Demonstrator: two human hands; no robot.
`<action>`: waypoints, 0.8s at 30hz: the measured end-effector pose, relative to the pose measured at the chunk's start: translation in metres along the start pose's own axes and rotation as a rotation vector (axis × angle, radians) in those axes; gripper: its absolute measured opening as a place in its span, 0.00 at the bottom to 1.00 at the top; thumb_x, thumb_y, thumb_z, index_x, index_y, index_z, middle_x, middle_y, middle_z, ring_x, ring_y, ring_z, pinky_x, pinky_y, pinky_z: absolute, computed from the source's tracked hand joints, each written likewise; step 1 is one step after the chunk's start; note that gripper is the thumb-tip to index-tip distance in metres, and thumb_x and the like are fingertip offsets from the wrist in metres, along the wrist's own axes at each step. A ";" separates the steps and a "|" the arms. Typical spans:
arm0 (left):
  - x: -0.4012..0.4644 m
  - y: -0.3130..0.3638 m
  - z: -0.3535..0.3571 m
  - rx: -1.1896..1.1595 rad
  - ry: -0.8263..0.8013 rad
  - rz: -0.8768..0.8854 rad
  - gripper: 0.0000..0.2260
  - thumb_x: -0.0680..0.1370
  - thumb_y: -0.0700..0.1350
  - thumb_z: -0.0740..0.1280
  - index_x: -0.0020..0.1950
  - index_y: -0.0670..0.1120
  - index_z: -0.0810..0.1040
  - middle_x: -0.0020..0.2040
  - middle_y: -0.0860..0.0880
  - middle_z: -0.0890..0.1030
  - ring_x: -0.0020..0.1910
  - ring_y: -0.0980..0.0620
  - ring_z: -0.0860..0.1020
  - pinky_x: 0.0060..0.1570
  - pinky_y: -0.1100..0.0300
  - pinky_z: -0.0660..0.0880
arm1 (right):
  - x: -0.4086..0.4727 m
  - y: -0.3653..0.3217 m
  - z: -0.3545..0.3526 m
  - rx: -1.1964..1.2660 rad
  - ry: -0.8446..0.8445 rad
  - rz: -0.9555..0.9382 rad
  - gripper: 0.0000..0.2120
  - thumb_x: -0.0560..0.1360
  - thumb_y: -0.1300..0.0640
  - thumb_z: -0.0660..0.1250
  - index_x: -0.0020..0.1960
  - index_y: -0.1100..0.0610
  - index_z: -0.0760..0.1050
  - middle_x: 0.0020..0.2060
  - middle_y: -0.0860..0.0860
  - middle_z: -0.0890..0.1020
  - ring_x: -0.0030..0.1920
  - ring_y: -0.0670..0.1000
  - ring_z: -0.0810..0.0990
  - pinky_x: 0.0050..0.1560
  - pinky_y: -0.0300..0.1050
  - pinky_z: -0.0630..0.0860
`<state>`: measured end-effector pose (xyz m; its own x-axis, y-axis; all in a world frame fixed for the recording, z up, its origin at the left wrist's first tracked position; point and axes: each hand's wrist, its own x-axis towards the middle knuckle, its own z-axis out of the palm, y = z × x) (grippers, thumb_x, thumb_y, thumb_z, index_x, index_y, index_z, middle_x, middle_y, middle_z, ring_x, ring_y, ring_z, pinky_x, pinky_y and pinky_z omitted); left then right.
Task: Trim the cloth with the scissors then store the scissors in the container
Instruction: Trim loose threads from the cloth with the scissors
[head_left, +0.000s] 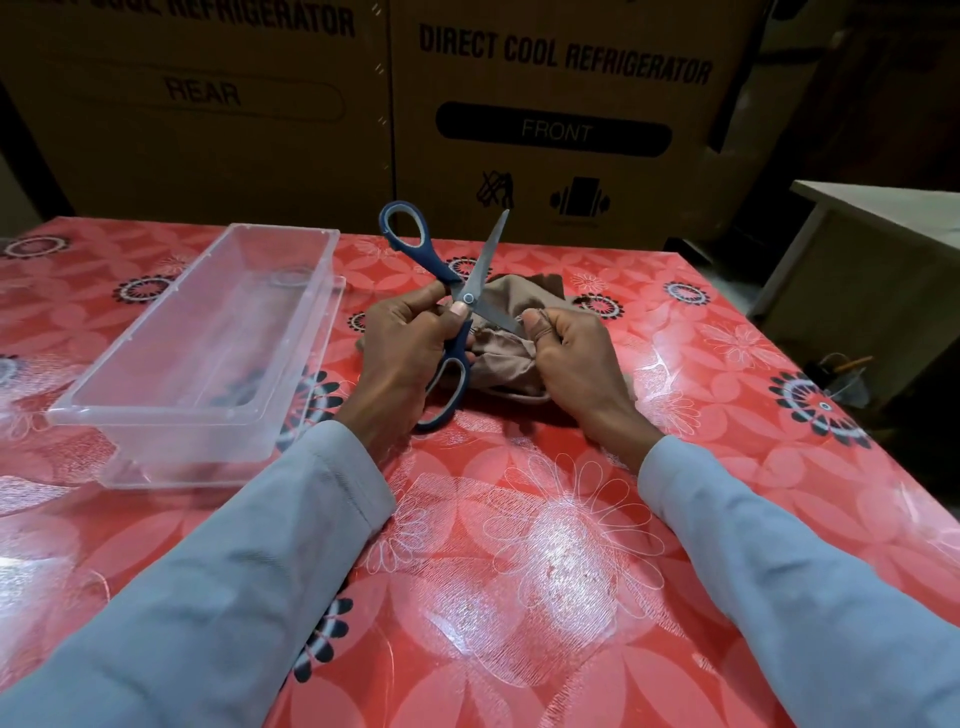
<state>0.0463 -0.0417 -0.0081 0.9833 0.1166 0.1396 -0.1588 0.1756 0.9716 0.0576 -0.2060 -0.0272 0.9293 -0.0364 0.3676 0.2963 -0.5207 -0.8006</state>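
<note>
We see the scissors (457, 306) held above the middle of the table, blades spread wide: smooth grey steel, dark blue handles with pale grey lining in the oval loops. One loop stands up and away; the other sits low against the left hand (402, 345), whose fingers curl round the handle near the pivot. One blade points up, the other runs to the right into the cloth (501, 358), a soft, crumpled beige bundle lying on the table. The right hand (574, 358) clenches a fold of that cloth, thumb pressed on top, just beside the blade tip. To the left stands the container (202, 343), a long rectangular tub of clear plastic, open-topped, with nothing inside. All rests on a glossy red tablecloth (519, 571) printed with flowers. Behind stand brown cardboard boxes (561, 104).
</note>
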 end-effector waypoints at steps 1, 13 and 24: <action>0.000 0.000 0.000 0.010 -0.002 0.002 0.14 0.78 0.33 0.65 0.63 0.38 0.79 0.41 0.43 0.82 0.33 0.53 0.79 0.32 0.60 0.78 | 0.001 0.002 0.001 0.033 0.012 0.044 0.23 0.82 0.52 0.62 0.29 0.55 0.66 0.23 0.49 0.69 0.26 0.51 0.67 0.30 0.57 0.71; -0.003 0.005 0.000 0.137 -0.069 0.113 0.11 0.77 0.32 0.65 0.57 0.41 0.82 0.26 0.58 0.75 0.26 0.60 0.74 0.33 0.63 0.75 | 0.016 0.001 -0.035 -0.074 0.560 0.098 0.24 0.83 0.48 0.62 0.29 0.51 0.63 0.25 0.44 0.68 0.28 0.45 0.65 0.34 0.46 0.60; -0.006 0.009 -0.001 0.113 -0.110 0.125 0.14 0.78 0.32 0.64 0.53 0.50 0.82 0.42 0.39 0.78 0.42 0.44 0.76 0.50 0.49 0.78 | -0.014 -0.029 0.003 0.406 0.048 -0.004 0.11 0.77 0.51 0.73 0.38 0.56 0.85 0.34 0.56 0.87 0.37 0.61 0.86 0.39 0.59 0.83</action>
<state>0.0386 -0.0402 0.0001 0.9613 0.0216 0.2748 -0.2756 0.0548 0.9597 0.0368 -0.1876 -0.0109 0.9196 -0.0799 0.3848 0.3716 -0.1418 -0.9175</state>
